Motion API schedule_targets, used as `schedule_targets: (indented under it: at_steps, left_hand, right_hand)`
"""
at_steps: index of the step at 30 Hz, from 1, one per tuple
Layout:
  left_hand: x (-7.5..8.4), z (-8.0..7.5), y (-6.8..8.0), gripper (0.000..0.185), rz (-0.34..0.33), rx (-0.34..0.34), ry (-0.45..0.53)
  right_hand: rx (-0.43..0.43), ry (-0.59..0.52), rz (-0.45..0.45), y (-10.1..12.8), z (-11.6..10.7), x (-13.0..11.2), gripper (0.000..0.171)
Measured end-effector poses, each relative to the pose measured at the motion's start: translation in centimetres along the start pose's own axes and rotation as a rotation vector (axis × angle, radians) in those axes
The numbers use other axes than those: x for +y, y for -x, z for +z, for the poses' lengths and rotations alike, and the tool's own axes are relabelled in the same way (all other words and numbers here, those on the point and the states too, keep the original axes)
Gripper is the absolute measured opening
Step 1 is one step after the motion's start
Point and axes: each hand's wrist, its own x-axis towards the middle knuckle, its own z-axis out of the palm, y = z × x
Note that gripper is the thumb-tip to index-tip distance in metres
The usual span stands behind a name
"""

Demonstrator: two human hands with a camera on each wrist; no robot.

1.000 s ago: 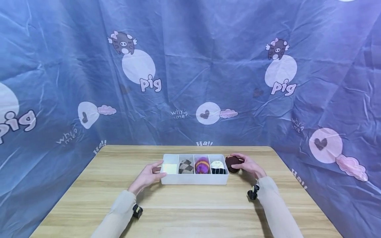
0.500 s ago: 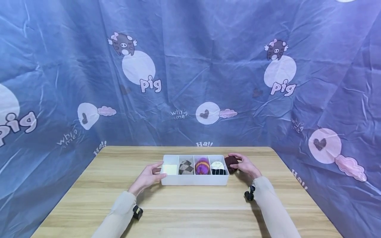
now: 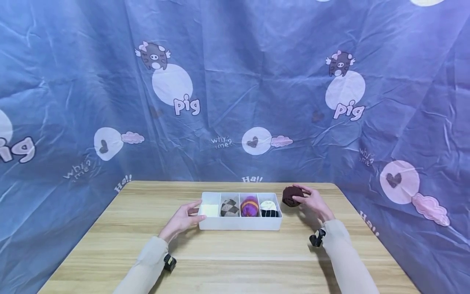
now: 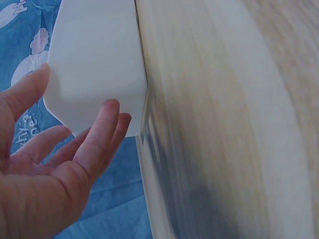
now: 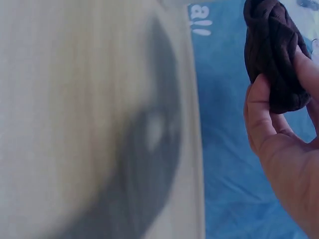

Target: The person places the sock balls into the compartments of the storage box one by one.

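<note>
In the head view a white box [image 3: 240, 223] with a row of compartments stands on the table. My left hand [image 3: 182, 220] grips its left end, thumb and fingers on opposite sides; the left wrist view shows the fingertips [image 4: 109, 112] against the white wall. My right hand [image 3: 315, 203] pinches a dark brown rolled sock [image 3: 291, 196] just beyond the box's right end. Up close, the brown sock [image 5: 274, 55] is a folded bundle between thumb and fingers. The box holds a brown-and-grey checked rolled sock [image 3: 229, 208], a purple-and-orange one [image 3: 249, 206] and a white-and-black one [image 3: 269, 208].
The leftmost compartment [image 3: 210, 210] shows its bare white bottom. Beneath everything is a wood-grain table [image 3: 235, 261], its back edge close behind the box. A blue printed curtain [image 3: 227, 102] hangs at the back and both sides.
The right hand with the brown sock first came closer to the box's right end, then moved back to the right and slightly away from it. My left hand has stayed on the box.
</note>
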Motion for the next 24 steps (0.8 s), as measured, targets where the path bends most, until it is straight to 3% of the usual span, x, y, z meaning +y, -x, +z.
schedule_targets:
  at_steps: [7,24]
  left_hand:
    - [-0.3,-0.1,0.0,0.073,0.012,-0.001,-0.002]
    - [-0.2,0.4,0.2,0.073,0.009,0.017,0.004]
  right_hand:
    - [-0.059,-0.184,-0.048,-0.7,0.9,-1.7,0.063]
    - [-0.087,-0.15,-0.089,-2.1,6.4,-4.4,0.059]
